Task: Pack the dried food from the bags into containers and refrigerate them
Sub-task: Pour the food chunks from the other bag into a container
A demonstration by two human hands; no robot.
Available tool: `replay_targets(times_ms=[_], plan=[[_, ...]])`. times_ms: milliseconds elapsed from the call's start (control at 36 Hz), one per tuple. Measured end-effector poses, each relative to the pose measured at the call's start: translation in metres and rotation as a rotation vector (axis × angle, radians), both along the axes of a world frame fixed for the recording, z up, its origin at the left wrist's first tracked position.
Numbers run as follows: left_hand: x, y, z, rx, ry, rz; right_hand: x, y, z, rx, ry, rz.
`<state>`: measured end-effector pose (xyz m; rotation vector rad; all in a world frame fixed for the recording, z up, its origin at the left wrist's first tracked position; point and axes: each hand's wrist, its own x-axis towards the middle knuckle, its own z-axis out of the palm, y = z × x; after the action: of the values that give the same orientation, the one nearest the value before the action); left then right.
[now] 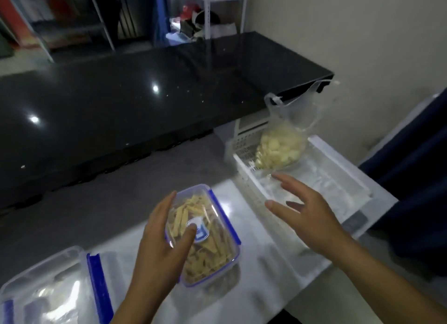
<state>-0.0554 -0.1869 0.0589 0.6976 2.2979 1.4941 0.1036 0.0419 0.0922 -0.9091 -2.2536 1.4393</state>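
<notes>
Your left hand (164, 243) grips the lidded container of dried strips (208, 236) on the white surface (266, 263), fingers curled round its edge. Right hand (307, 214) hovers, fingers spread, near the bag of pale chips (280, 147) in the white basket (244, 164).

A glossy black table (135, 101) is stretching across the room, catching ceiling-light glints — behind it, metal shelving (72, 21) and a white rack (208, 11) are standing, blurred.
</notes>
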Motion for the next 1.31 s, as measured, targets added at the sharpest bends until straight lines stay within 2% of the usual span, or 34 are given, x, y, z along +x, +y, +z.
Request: replay_targets(times_ms=[139,278,389,472,639,750,917,1028,1195,1306], plan=[[-0.021,0.083,0.046,0.024,0.347,-0.107,0.001,0.096,0.03,0.049,0.177,-0.211],[-0.047,0.194,0.081,-0.09,0.573,-0.166,-0.018,0.192,0.038,-0.191,0.228,-0.411],[-0.075,0.274,0.091,-0.261,0.701,-0.175,-0.047,0.244,0.046,-0.331,0.155,-0.365],[-0.085,0.318,0.088,-0.378,0.704,-0.197,-0.065,0.27,0.048,-0.382,0.097,-0.238],[-0.069,0.37,0.082,-0.075,0.6,-0.038,-0.08,0.298,0.063,-0.289,0.191,-0.163],[-0.061,0.393,0.082,-0.056,0.591,-0.026,-0.085,0.303,0.08,-0.286,0.211,-0.037],[-0.051,0.404,0.084,-0.039,0.483,-0.029,-0.086,0.3,0.098,-0.452,0.155,0.156],[-0.047,0.403,0.088,-0.049,0.482,0.013,-0.083,0.294,0.103,-0.431,0.135,0.293],[-0.041,0.403,0.099,-0.005,0.543,0.107,-0.066,0.282,0.105,-0.402,0.198,0.377],[-0.038,0.399,0.106,0.027,0.573,0.179,-0.038,0.281,0.095,-0.461,0.209,0.308]])
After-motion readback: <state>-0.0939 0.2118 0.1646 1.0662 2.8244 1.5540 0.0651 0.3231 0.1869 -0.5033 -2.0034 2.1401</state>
